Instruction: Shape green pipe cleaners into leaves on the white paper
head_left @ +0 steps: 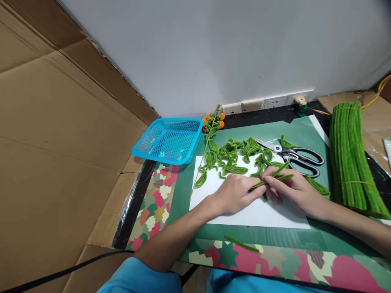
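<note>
Head view: green pipe-cleaner strands point(281, 169) are pinched by left hand point(237, 193) and right hand point(295, 189).
Likely light, soft, bendable; best gripped mid-length.

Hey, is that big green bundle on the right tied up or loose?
Tied. Two thin yellow bands cross the green bundle, one near its far end, one lower down, with its strips packed together.

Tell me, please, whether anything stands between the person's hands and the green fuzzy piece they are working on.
Nothing visible does: the left hand and right hand both hold the green fuzzy piece. The scissors and curled green leaves lie just beyond the hands, outside that grip.
</note>
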A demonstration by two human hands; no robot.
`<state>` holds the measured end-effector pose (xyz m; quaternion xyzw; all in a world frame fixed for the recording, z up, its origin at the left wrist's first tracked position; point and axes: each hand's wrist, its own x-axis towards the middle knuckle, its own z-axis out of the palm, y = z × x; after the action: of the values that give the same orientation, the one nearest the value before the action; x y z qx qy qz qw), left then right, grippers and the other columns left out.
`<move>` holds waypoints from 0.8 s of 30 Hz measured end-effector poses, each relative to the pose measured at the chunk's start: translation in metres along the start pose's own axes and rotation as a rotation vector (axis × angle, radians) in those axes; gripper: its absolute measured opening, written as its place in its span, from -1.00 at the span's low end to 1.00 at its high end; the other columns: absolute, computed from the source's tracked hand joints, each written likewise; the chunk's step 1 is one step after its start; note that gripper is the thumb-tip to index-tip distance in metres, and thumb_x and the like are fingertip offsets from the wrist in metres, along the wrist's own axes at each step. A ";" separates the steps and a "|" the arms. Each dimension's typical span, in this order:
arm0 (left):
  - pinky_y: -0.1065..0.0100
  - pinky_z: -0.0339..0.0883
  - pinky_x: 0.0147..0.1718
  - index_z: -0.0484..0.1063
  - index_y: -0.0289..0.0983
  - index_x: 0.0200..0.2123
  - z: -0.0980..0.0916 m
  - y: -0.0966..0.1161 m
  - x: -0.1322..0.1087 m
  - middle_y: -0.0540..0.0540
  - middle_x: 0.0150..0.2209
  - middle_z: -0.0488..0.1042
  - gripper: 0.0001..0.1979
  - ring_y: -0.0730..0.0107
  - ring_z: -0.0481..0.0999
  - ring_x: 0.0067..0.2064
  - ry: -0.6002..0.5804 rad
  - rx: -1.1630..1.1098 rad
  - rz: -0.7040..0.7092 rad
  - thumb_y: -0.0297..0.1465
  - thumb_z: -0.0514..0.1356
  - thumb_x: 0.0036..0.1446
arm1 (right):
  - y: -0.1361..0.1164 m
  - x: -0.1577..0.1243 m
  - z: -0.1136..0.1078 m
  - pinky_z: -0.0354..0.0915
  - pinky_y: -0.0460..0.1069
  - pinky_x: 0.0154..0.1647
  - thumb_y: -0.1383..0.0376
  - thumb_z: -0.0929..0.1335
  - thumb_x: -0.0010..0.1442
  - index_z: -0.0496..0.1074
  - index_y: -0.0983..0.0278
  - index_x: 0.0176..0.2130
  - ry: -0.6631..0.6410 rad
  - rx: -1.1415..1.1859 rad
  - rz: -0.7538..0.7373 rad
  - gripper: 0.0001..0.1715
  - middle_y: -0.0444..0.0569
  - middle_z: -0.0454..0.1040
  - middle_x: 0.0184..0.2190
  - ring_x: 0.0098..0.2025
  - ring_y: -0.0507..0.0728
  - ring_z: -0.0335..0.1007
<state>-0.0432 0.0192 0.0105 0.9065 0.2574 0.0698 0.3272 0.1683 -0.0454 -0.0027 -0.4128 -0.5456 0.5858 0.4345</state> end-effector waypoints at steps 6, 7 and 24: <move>0.37 0.25 -0.26 0.58 -0.24 -0.22 0.000 0.001 0.000 -0.06 -0.31 0.63 -0.54 0.34 0.57 -0.29 -0.008 0.002 -0.004 -0.15 0.00 0.55 | -0.001 0.000 0.000 0.25 -0.05 -0.48 0.00 0.35 0.51 0.49 0.27 -0.37 -0.005 -0.004 -0.012 -0.49 -0.12 0.42 -0.49 -0.53 0.01 0.33; 0.37 0.25 -0.26 0.59 -0.25 -0.22 0.000 0.001 0.000 -0.06 -0.30 0.64 -0.55 0.34 0.57 -0.29 -0.009 -0.001 -0.007 -0.15 0.01 0.55 | -0.001 0.000 0.000 0.26 -0.05 -0.48 0.00 0.35 0.51 0.49 0.27 -0.37 -0.003 -0.003 -0.011 -0.49 -0.12 0.42 -0.49 -0.53 0.01 0.33; 0.37 0.23 -0.28 0.60 -0.25 -0.21 0.000 -0.001 0.001 -0.06 -0.30 0.64 -0.55 0.35 0.56 -0.30 0.007 0.003 0.009 -0.16 0.01 0.56 | 0.003 -0.001 -0.002 0.24 -0.05 -0.46 -0.02 0.36 0.49 0.49 0.27 -0.38 -0.010 -0.009 0.004 -0.48 -0.11 0.43 -0.47 -0.52 0.01 0.34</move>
<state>-0.0430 0.0201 0.0103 0.9080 0.2546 0.0741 0.3245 0.1702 -0.0458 -0.0054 -0.4129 -0.5496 0.5864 0.4285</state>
